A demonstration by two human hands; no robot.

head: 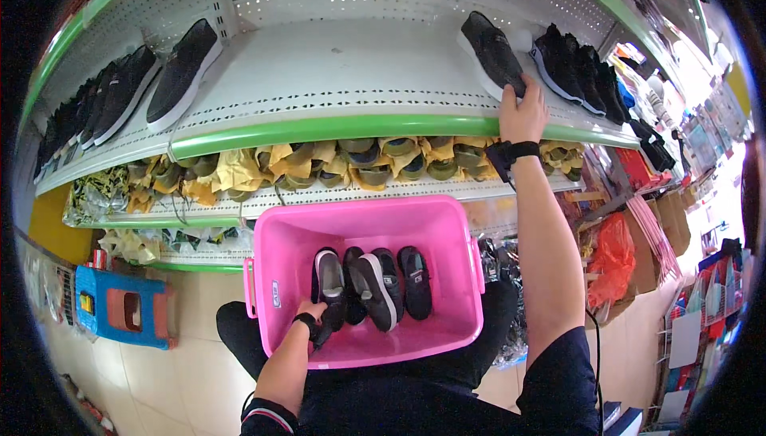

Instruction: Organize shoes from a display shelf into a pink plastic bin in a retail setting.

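Note:
A pink plastic tub point(365, 204) rests on my lap with several black shoes inside. My left hand point(312, 311) reaches into its left side and grips a black slip-on shoe with a grey insole point(329, 274). Beside that, a dark shoe with a white sole point(378, 292) leans on another, and a black shoe point(417, 283) stands at the right. My right hand point(525, 110) is at the shelf's front edge, its fingers around the near end of a dark slip-on shoe with a white sole point(492, 53), which lies on the white metal shelf point(335, 71).
More black shoes stand on the shelf at left point(128, 92) and right point(565, 68). Lower shelves hold shoes stuffed with yellow paper point(239, 170). A blue plastic stool point(119, 307) stands at lower left. Cardboard and a red plastic bag point(613, 256) are at the right.

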